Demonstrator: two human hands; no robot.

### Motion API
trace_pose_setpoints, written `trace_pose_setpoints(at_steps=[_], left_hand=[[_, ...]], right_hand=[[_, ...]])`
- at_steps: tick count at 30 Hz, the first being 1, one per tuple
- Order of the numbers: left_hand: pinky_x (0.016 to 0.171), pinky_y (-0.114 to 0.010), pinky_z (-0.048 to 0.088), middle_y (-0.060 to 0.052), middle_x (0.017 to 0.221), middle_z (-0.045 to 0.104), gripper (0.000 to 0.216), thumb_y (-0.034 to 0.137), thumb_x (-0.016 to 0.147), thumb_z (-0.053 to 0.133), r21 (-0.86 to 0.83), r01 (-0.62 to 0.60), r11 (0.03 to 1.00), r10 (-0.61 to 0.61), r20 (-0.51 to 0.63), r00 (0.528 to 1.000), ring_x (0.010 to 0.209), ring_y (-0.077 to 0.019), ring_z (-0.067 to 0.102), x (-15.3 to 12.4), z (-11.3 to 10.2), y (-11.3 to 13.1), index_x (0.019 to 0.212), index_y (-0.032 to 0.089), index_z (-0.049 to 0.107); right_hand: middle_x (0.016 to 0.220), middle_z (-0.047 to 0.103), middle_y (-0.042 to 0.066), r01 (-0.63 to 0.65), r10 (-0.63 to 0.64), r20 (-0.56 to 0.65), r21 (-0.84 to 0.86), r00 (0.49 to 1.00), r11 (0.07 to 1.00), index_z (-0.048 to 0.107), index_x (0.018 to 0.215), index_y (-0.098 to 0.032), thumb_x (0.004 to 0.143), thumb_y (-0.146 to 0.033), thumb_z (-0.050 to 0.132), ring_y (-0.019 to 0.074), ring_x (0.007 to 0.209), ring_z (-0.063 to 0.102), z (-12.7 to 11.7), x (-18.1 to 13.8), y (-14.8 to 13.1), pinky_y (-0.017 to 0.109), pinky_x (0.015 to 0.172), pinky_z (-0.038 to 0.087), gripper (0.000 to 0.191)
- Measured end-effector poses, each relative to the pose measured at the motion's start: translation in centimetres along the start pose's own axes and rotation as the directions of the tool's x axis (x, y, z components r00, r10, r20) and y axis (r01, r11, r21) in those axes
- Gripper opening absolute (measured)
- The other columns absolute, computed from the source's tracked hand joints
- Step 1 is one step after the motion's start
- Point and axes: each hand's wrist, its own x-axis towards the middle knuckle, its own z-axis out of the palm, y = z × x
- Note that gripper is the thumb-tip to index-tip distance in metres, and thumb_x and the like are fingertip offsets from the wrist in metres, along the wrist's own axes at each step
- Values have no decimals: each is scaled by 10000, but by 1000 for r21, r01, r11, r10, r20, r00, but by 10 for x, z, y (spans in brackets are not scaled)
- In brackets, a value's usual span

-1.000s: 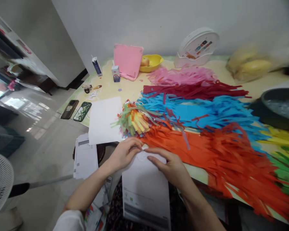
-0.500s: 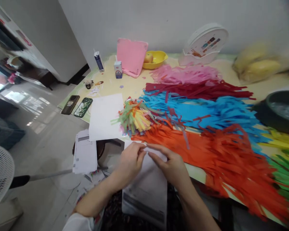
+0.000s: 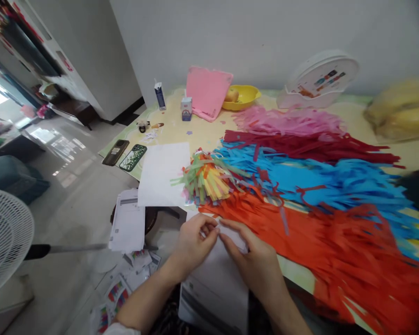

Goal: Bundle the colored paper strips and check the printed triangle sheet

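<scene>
While my left hand (image 3: 193, 242) and right hand (image 3: 256, 263) met at the lower centre of the frame, the fingertips of both were pinched on the top edge of the paper (image 3: 219, 284). It lay over my lap, against the table (image 3: 181, 132) edge. I think hands so close kept the thin edge steady. Orange strips (image 3: 335, 251) spread just right of it, with blue strips (image 3: 317, 179) above. The table was pale yellow, under a white wall (image 3: 230, 37). Phones (image 3: 133, 157) lay at its left corner, and a fan (image 3: 5, 232) stood at lower left.

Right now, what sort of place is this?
Probably a home, set up for paper crafts: a table heaped with coloured paper strips, a fruit bowl, a floor fan.
</scene>
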Motion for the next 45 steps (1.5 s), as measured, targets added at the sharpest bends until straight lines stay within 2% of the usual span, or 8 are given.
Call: trace_pose_setpoints(at_steps=[13, 16, 19, 25, 30, 33, 38, 45], left_hand=[[637, -216, 455, -14, 799, 601, 73, 224, 881, 593, 0, -130, 992, 129, 97, 987, 711, -120, 563, 3, -20, -5, 834, 172, 614], [595, -206, 456, -4, 785, 614, 103, 259, 890, 562, 37, -107, 994, 111, -152, 982, 674, -116, 571, 49, -65, -11, 845, 184, 617], [594, -216, 464, -33, 848, 655, 167, 273, 908, 510, 230, 35, 973, 83, -485, 871, 690, -131, 593, 131, -127, -15, 916, 176, 646], [947, -361, 436, -155, 959, 729, 143, 125, 802, 575, 276, 174, 945, -18, -488, 873, 1012, -264, 637, 233, -191, -17, 832, 100, 713], [872, -336, 482, -130, 971, 736, 225, 272, 875, 544, 206, 82, 975, -2, -361, 932, 928, -219, 655, 171, -146, -12, 900, 118, 706], [723, -275, 503, -97, 948, 740, 366, 449, 858, 591, -64, -30, 998, 28, -32, 999, 812, -186, 665, 103, -101, -6, 1021, 139, 696], [582, -225, 420, -28, 733, 662, 467, 585, 749, 685, -472, 154, 868, -149, 47, 988, 643, -141, 559, 43, -69, 3, 819, 124, 669], [508, -202, 298, 37, 605, 450, 466, 591, 817, 601, -414, 97, 905, -155, -110, 982, 565, -92, 380, 45, -66, -6, 656, 162, 515]], right_hand=[[1082, 762, 69, -46, 45, 33, 17, 998, 999, 685, 1114, -214, 895, -380, 532, 238, 896, 745, -5, 5, 6, 323, 792, 587, 314], [1101, 761, 58, -87, 87, 47, -7, 995, 996, 681, 1153, -232, 891, -406, 548, 204, 673, 737, -11, 5, 8, 296, 648, 591, 342], [1098, 763, 60, -86, 86, 56, -3, 995, 996, 700, 1131, -239, 868, -448, 569, 175, 490, 664, -16, 1, 12, 286, 538, 572, 361], [1029, 780, 49, -194, 191, 123, 15, 974, 981, 692, 1175, -244, 846, -515, 587, 107, 269, 465, -25, -7, 26, 281, 424, 539, 439], [1027, 773, 90, -201, 202, -81, 31, 976, 979, 719, 1096, -206, 829, -538, 590, 180, 499, 656, -26, 12, 22, 291, 520, 565, 445], [1107, 747, 78, -135, 141, -153, 52, 978, 989, 693, 1137, -240, 857, -493, 591, 245, 838, 717, -19, 27, -1, 305, 660, 572, 391], [1252, 657, 96, -62, 105, -253, 172, 962, 983, 535, 1352, -238, 869, -431, 618, 269, 1087, 640, -13, 32, -25, 373, 858, 537, 526], [754, 746, 53, -367, 320, 185, 570, 929, 735, 728, 894, -186, 837, -526, 652, 205, 646, 680, -5, 16, 6, 295, 586, 553, 353]])
